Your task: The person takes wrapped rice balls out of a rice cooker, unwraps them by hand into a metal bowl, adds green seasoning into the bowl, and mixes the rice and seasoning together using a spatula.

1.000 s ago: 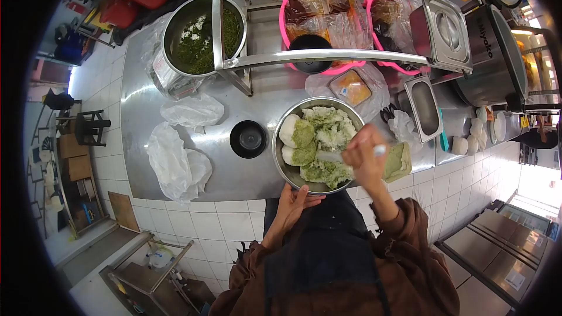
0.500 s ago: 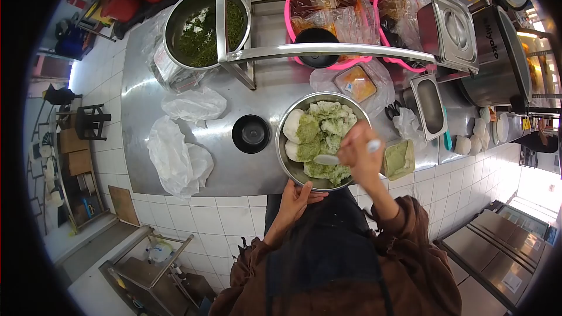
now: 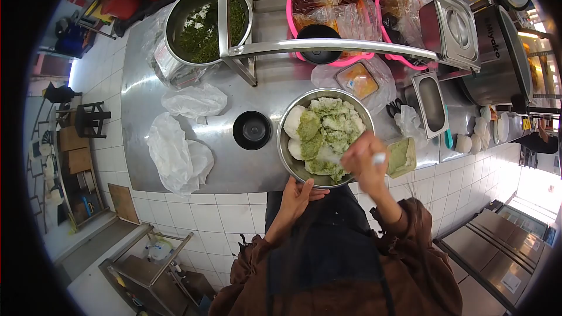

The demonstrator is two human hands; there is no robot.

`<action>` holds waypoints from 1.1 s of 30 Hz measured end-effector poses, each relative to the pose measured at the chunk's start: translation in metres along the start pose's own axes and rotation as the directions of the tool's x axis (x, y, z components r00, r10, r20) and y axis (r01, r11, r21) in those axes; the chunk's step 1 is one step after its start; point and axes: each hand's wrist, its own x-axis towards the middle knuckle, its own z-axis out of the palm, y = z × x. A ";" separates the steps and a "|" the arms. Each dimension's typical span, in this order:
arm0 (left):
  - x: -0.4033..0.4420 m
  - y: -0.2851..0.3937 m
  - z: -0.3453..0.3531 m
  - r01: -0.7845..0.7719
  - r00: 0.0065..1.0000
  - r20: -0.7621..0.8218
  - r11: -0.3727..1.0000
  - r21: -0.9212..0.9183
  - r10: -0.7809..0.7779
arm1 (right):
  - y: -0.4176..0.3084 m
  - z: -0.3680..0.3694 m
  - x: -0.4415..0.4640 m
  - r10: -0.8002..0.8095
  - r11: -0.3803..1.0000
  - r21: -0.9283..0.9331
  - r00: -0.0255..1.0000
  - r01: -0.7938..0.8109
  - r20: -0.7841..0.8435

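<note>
Metal bowl [image 3: 292,167]: at the near edge of the steel table [image 3: 136,140], in front of the person, its open top facing up
Mixture [image 3: 339,126]: green and white clumps inside the metal bowl, with rounded white lumps [image 3: 294,122] at its left side
Left hand [image 3: 298,201]: at the near side of the metal bowl, thumb and fingers spread apart against its outside
Right hand [image 3: 366,161]: fingers closed around the handle of a utensil [image 3: 379,158], over the right side of the metal bowl; the handle's white end shows, the working end is blurred against the mixture
Left of the metal bowl: a small black bowl [image 3: 252,130], then two crumpled plastic bags [image 3: 195,101] [image 3: 172,158]
Right of it: a shallow tub [image 3: 401,157] of something green, near the right hand
Beyond it: a clear pack [image 3: 357,80] with orange contents, lying on plastic
Far left: a large pot [image 3: 174,41] holding chopped greens and some white stuff
Far side: two pink baskets [image 3: 290,16] [image 3: 377,0] filled with plastic packets, behind the metal rail [image 3: 351,46]
</note>
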 end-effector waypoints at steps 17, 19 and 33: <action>0.002 -0.004 -0.003 -0.047 0.999 0.002 0.996 0.070 0.047 | 0.015 0.009 0.036 0.196 0.959 0.212 0.980 -0.187 -0.021; 0.001 -0.006 -0.002 -0.043 0.999 -0.010 0.996 0.075 0.044 | 0.017 0.014 0.018 0.186 0.961 0.211 0.982 -0.176 -0.025; 0.004 -0.006 -0.005 0.002 1.000 -0.026 0.993 0.116 0.001 | 0.050 0.001 0.033 0.135 0.971 0.206 0.989 -0.119 -0.067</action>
